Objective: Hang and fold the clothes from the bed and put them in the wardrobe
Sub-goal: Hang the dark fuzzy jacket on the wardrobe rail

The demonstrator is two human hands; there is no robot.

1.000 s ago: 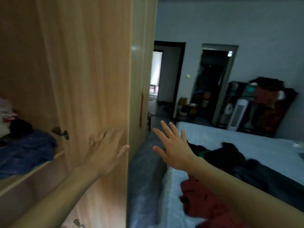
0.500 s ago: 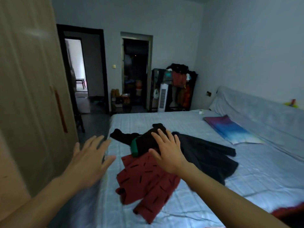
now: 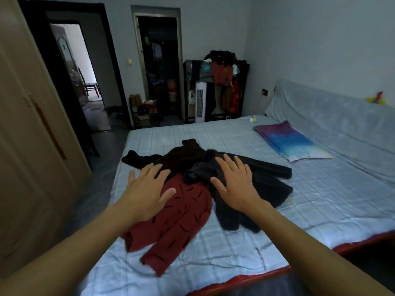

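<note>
From the head view, a wardrobe (image 3: 32, 146) stands left of the bed (image 3: 320, 210), with a clothes rack (image 3: 220, 82) by the far wall. On the bed lie a red top (image 3: 181, 221), a brown sweater (image 3: 183, 157) and a black coat (image 3: 269, 184), overlapping. Both hands are spread flat and hold nothing: the left hand (image 3: 147, 189) over the red top, the right hand (image 3: 235, 184) over the coat; contact is unclear. Half a second ago the left hand hung off the bed's edge.
</note>
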